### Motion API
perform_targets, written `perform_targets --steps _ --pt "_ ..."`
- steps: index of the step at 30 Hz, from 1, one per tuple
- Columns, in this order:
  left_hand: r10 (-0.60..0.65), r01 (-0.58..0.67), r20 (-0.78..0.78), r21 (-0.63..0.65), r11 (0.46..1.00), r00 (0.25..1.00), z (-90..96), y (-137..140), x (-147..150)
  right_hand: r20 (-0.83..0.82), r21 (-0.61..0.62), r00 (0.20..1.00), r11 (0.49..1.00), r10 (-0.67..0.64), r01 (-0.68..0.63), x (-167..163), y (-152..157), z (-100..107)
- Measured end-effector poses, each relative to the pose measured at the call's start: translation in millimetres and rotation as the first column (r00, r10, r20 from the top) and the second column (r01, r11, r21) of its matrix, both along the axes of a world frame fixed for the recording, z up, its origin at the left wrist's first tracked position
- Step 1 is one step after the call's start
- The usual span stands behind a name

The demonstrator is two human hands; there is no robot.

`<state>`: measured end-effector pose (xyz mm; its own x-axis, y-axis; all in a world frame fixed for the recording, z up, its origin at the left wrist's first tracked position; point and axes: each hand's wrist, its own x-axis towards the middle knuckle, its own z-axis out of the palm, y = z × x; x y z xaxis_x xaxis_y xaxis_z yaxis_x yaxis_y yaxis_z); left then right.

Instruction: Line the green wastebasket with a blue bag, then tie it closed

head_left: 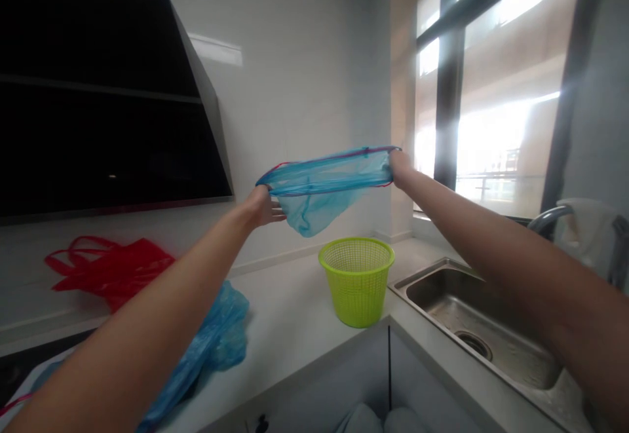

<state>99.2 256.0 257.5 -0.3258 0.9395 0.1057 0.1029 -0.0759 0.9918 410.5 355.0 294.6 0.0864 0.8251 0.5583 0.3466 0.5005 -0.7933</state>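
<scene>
before a white kitchen wall [299, 79], a lime-green perforated basket [358, 297] stands at 5 o'clock on the pale countertop [282, 302], beside the stainless-steel sink [514, 351] at 4. the window [501, 138] glares at 2; a black range hood [98, 138] fills 10. a red bag [130, 269] lies at 8, a crumpled blue bag [230, 328] at 7. mid-view, above the basket, a translucent drawstring bag [312, 205] is stretched wide: the left hand [263, 205] pinches one rim end, lower fingers slightly spread; the right hand [401, 167] grips the other, its fingertips too hidden to tell their pose.
</scene>
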Motion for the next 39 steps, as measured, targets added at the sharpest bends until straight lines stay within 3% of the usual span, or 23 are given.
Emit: perform_targets --steps 2,4,6,7,9,12,13,14,15,17,19,21,23,28,34,39 --pt "-0.078 0.079 0.034 -0.016 0.997 0.996 -6.4 14 17 0.032 -0.025 0.996 0.996 -0.085 0.086 20 -4 -13" --pt "-0.188 0.189 0.02 -0.085 0.978 0.982 -18.8 26 30 0.184 -0.045 0.978 0.993 -0.101 0.111 35 -9 -28" --pt "-0.376 0.366 -0.011 -0.206 0.907 0.926 -35.0 34 39 0.402 -0.124 0.915 0.989 -0.021 0.077 47 -17 -43" --pt "-0.488 0.461 -0.032 -0.281 0.842 0.872 -43.3 37 43 0.496 -0.207 0.866 0.977 0.067 0.043 52 -21 -50" --pt "-0.68 0.589 -0.083 -0.432 0.683 0.728 -58.0 39 48 0.582 -0.443 0.749 0.896 0.317 -0.035 60 -28 -62" --pt "-0.824 0.615 -0.162 -0.591 0.521 0.543 -68.9 34 53 0.551 -0.72 0.549 0.691 0.628 -0.068 69 -35 -74" --pt "-0.845 0.602 -0.185 -0.627 0.494 0.501 -69.2 32 54 0.533 -0.75 0.522 0.657 0.666 -0.072 70 -36 -76" --pt "-0.858 0.584 -0.206 -0.656 0.478 0.471 -68.3 29 54 0.524 -0.751 0.522 0.655 0.673 -0.09 71 -35 -78" --pt "-0.864 0.563 -0.223 -0.679 0.47 0.452 -66.8 27 55 0.535 -0.719 0.541 0.686 0.649 -0.111 70 -33 -79" --pt "-0.849 0.5 -0.287 -0.706 0.501 0.445 -63.6 26 54 0.627 -0.575 0.58 0.811 0.521 -0.107 66 -25 -84" --pt "-0.748 0.34 -0.48 -0.683 0.647 0.459 -63.2 31 54 0.772 -0.383 0.548 0.924 0.322 -0.004 57 -14 -93" --pt "-0.563 0.12 -0.71 -0.572 0.811 0.423 -67.2 39 54 0.86 -0.228 0.49 0.966 0.143 0.119 45 -2 -107" --pt "-0.416 -0.029 -0.832 -0.457 0.889 0.366 -75.2 50 54 0.876 -0.138 0.48 0.973 0.032 0.186 34 9 -124" --pt "-0.375 -0.072 -0.83 -0.44 0.895 0.414 -102.5 72 56 0.867 -0.07 0.496 0.976 -0.043 0.207 12 34 -163" --pt "-0.31 -0.123 -0.822 -0.412 0.903 0.478 -130.8 98 47 0.873 -0.128 0.488 0.955 -0.02 0.268 5 60 -181" --pt "-0.111 -0.128 -0.882 -0.189 0.974 0.457 -145.2 114 36 0.858 -0.093 0.512 0.965 -0.046 0.244 13 70 -190"
